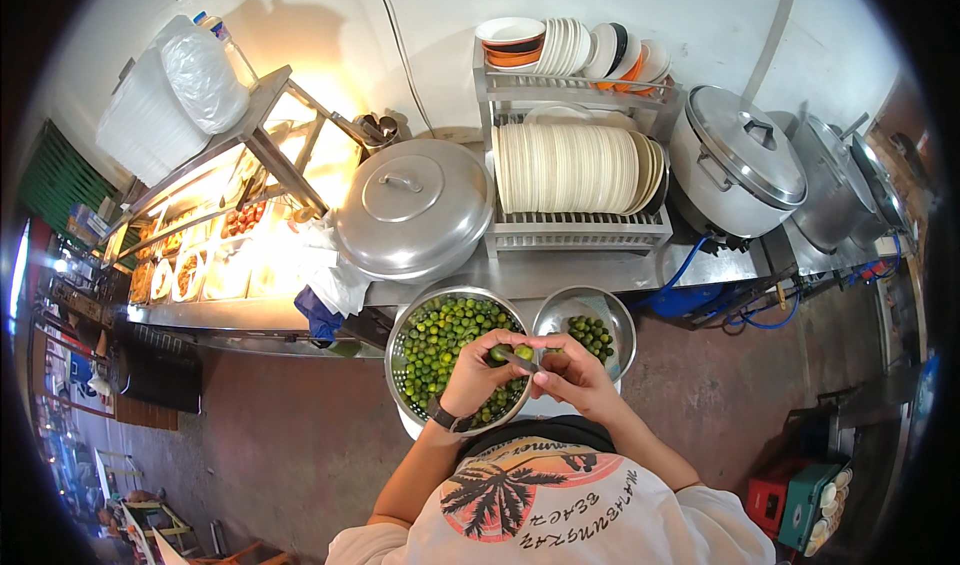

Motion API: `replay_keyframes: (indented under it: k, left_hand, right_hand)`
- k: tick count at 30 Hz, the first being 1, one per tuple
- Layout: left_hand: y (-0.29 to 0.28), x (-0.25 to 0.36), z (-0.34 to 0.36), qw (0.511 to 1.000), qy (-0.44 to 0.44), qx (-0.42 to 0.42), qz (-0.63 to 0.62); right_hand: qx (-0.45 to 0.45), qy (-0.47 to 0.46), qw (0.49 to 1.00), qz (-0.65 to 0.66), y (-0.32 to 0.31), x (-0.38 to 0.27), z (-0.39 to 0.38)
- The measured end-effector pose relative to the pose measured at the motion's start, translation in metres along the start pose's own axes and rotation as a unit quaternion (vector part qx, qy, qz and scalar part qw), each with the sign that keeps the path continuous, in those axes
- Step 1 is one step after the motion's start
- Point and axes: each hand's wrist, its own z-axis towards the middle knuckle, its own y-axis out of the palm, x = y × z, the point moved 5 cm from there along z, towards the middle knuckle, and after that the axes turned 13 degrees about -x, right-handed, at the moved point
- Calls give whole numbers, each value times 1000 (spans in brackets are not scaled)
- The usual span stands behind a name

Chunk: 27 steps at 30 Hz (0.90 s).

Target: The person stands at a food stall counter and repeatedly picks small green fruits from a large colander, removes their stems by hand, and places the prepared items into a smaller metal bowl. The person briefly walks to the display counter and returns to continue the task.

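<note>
By the right rim of the colander (393,375), a lime (524,352) and a knife (522,363) are held between the left hand (475,375) and right hand (583,377); which fingers (562,345) grasp which cannot be told. Small limes (450,335) are heaped in the colander; fewer are contained in the bowl (592,303) right of it.

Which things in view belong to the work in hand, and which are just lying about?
Part of the work:
left hand, holding a small green fruit
right hand
thin blade between the hands
perforated metal bowl, full of such fruit
smaller metal bowl, holding some more

Just around:
domed-lid pot
plate rack
white cooker
lit food display
red crate
</note>
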Motion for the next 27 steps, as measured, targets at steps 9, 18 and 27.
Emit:
replay_keyframes:
  k: [9, 18, 27]
  left_hand:
    - [-1, 11, -2, 995, 20, -5, 100]
    - [-7, 6, -4, 991, 32, -12, 132]
    - [2, -12, 5, 970, 69, 32, 233]
  right_hand:
    - [-36, -22, 998, -49, -5, 0, 1]
    - [-12, -32, 999, -18, -16, 17, -4]
    - [96, 48, 992, 73, -30, 53, -9]
